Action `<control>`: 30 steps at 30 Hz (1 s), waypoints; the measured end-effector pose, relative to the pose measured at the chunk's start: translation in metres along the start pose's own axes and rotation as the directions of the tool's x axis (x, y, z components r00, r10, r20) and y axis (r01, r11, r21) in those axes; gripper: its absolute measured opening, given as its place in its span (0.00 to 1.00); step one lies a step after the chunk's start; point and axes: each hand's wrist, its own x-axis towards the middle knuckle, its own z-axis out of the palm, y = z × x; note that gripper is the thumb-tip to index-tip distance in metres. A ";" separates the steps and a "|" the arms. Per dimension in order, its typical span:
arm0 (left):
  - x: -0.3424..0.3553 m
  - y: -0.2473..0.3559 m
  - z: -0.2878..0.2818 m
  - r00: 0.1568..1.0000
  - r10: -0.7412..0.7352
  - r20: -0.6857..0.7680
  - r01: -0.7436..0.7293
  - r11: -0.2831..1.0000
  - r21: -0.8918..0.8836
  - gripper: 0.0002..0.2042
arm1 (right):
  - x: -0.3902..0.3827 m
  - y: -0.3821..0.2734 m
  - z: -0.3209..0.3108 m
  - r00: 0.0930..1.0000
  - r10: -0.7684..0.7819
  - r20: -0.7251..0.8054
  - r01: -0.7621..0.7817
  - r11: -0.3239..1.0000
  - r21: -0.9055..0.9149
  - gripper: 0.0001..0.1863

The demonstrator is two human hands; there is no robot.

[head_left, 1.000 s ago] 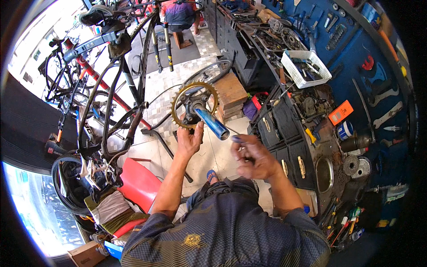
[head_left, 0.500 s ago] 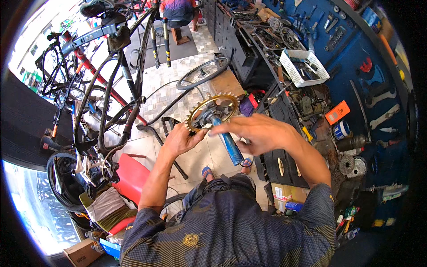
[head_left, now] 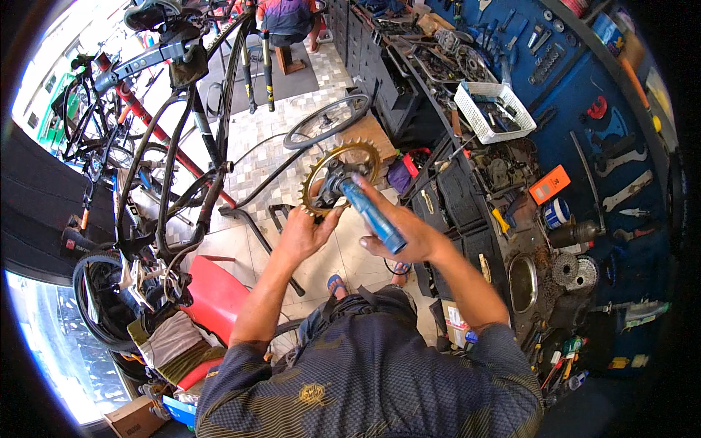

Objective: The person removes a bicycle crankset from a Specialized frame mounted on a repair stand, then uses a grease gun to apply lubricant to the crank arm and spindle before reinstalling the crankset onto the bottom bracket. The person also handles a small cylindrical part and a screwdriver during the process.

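A gold toothed bicycle chainring (head_left: 309, 175), with a dark grey metal piece (head_left: 334, 179) at its middle, is held up in front of me. My left hand (head_left: 305, 235) grips its near-left rim, thumb and fingers closed on it. A blue cylindrical tool (head_left: 371, 210) slants down to the right from that grey piece. My right hand (head_left: 418, 233) is wrapped round the blue tool, with the index finger stretched along it towards the chainring. I cannot tell the tool's exact kind, and where its tip meets the chainring is unclear.
A bike frame (head_left: 175, 153) hangs at the left above a red chair (head_left: 215, 296). Along the right runs a crowded workbench with a white basket (head_left: 496, 131) and loose sprockets (head_left: 577, 270). A tyre (head_left: 328, 124) lies on the floor ahead. Another person (head_left: 285, 18) sits at the back.
My right hand has come down and closed round the blue tool, where its fingers were looser before. The chainring has risen slightly and shifted a little left with my left hand still on it.
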 end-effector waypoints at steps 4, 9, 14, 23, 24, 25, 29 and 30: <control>-0.001 0.008 0.036 0.982 -0.084 -0.169 0.076 0.996 -0.050 0.31 | 0.001 0.012 0.036 0.975 0.192 0.114 -0.193 0.467 0.863 0.55; 0.011 0.012 0.046 0.950 -0.200 -0.241 0.222 0.973 0.067 0.34 | -0.008 -0.009 0.039 0.983 0.118 0.142 -0.162 0.181 0.970 0.53; 0.020 0.017 0.046 0.947 -0.157 -0.282 0.207 0.966 0.155 0.37 | 0.013 -0.015 0.005 0.952 0.039 -0.304 -0.149 0.926 -0.348 0.44; 0.024 0.018 0.053 0.923 -0.355 -0.147 0.355 0.935 -0.026 0.35 | 0.049 0.050 0.031 0.977 0.073 -0.198 -0.206 0.112 -0.972 0.45; 0.025 0.016 0.052 0.921 -0.364 -0.140 0.357 0.931 -0.071 0.34 | 0.047 0.055 0.031 0.981 0.104 -0.162 -0.169 0.061 -0.984 0.45; 0.025 0.014 0.050 0.919 -0.374 -0.123 0.367 0.927 -0.076 0.33 | 0.045 0.058 0.028 0.988 0.043 -0.149 -0.151 0.050 -0.987 0.45; 0.025 0.006 0.041 0.912 -0.395 -0.112 0.394 0.918 -0.036 0.30 | 0.035 0.054 0.021 0.992 0.074 -0.099 -0.102 0.041 -0.994 0.46; 0.025 0.006 0.040 0.913 -0.390 -0.121 0.392 0.920 -0.012 0.30 | 0.034 0.050 0.020 0.993 0.066 -0.099 -0.103 0.064 -0.993 0.46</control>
